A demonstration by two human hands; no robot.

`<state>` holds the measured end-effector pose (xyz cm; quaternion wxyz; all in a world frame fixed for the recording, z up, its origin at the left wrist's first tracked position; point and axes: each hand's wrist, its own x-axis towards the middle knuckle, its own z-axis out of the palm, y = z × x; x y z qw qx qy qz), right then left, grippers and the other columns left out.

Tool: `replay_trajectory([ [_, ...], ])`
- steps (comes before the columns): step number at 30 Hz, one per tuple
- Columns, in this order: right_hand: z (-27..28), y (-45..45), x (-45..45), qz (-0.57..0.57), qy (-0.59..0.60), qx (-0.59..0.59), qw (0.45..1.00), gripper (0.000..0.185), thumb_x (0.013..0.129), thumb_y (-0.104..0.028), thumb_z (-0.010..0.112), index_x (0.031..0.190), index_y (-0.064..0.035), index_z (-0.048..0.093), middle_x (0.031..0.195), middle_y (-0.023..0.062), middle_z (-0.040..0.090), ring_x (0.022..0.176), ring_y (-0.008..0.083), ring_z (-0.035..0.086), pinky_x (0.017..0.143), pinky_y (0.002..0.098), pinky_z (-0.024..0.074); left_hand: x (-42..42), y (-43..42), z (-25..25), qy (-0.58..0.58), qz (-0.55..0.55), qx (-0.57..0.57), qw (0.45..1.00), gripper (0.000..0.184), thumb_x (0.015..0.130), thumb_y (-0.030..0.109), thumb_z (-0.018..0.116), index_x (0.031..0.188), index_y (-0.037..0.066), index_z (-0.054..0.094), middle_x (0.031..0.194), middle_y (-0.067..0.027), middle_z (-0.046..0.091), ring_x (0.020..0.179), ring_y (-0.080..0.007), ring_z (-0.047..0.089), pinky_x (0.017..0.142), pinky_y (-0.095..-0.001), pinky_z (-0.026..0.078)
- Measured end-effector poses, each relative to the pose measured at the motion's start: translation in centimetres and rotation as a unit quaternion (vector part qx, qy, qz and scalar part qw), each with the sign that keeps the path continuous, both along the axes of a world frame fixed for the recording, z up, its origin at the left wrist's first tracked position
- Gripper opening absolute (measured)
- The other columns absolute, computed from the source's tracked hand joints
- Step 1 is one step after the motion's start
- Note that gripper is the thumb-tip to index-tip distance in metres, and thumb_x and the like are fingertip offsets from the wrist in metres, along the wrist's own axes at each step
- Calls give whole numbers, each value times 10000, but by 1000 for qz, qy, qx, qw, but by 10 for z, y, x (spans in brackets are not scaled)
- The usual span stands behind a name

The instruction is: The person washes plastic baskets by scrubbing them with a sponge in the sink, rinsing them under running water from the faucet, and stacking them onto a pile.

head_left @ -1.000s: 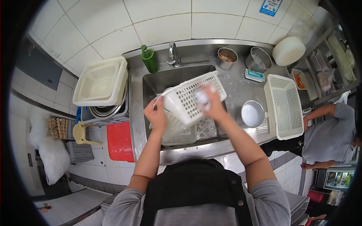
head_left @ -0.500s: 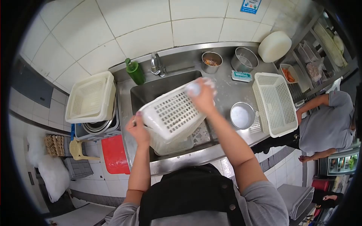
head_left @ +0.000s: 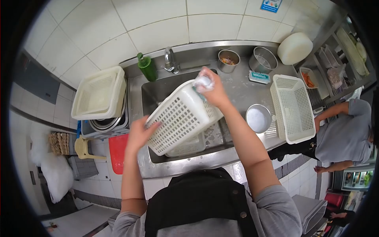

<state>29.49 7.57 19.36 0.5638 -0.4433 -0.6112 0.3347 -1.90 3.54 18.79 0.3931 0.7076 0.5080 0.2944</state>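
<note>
A white perforated plastic basket [head_left: 173,120] is tilted over the sink [head_left: 148,96], one long slotted side turned up. My left hand [head_left: 141,132] grips its left end, thumb lying on the slotted side. At the upper right corner, my right hand [head_left: 211,89] is closed around a soapy, whitish sponge or scrubber [head_left: 203,83], pressed to the basket; foam hides its exact kind. Under the held basket, another pale basket [head_left: 187,146] lies in the sink.
Behind the sink are a green pump bottle [head_left: 147,68] and a faucet [head_left: 170,61]. Right of it stand a metal pot of whitish liquid [head_left: 258,119], a scrub brush [head_left: 259,77] and a white basket [head_left: 294,108]. Stacked tubs [head_left: 98,93] stand left. A co-worker [head_left: 341,126] is at the right.
The basket has been turned so that a long slotted side faces up. My right hand has shifted along its upper right corner, and my left hand has changed its hold at the left end.
</note>
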Motion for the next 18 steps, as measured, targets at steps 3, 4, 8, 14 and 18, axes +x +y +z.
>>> replay_trajectory([
  [3, 15, -11, -45, -19, -23, -6, 1000, 316, 705, -29, 662, 985, -64, 520, 925, 69, 554, 883, 159, 523, 835, 308, 435, 44, -1, -4, 9, 111, 110, 988, 283, 914, 248, 651, 871, -32, 653, 606, -86, 563, 562, -116, 462, 543, -304, 396],
  [4, 20, -19, -60, -21, -22, -7, 1000, 316, 705, -29, 662, 985, -64, 520, 925, 69, 554, 883, 159, 523, 835, 308, 435, 50, 0, -13, -64, 196, 114, 972, 304, 926, 254, 642, 856, -42, 644, 590, -104, 544, 548, -112, 431, 524, -309, 378],
  [8, 15, -56, -82, -114, -209, 108, 965, 465, 728, -137, 724, 1156, -65, 559, 1108, 152, 584, 1145, 349, 493, 1007, 478, 343, 35, 1, -45, -90, 270, 165, 944, 335, 956, 227, 606, 767, -49, 609, 587, -58, 545, 568, -87, 429, 523, -294, 363],
  [14, -52, 5, 43, -322, -214, -174, 906, 393, 802, -161, 707, 1144, 3, 607, 930, 212, 671, 941, 359, 641, 864, 443, 496, -7, -27, -76, -262, 281, 130, 914, 366, 1008, 256, 554, 790, -35, 600, 680, 10, 576, 619, -59, 451, 552, -245, 367],
  [18, -56, -7, -22, -238, -261, -54, 934, 431, 791, -145, 695, 1182, 3, 592, 950, 222, 668, 914, 392, 642, 830, 443, 512, 19, -37, -79, -286, 294, 94, 907, 368, 1009, 252, 550, 789, -38, 605, 687, 2, 589, 628, -60, 465, 566, -245, 388],
])
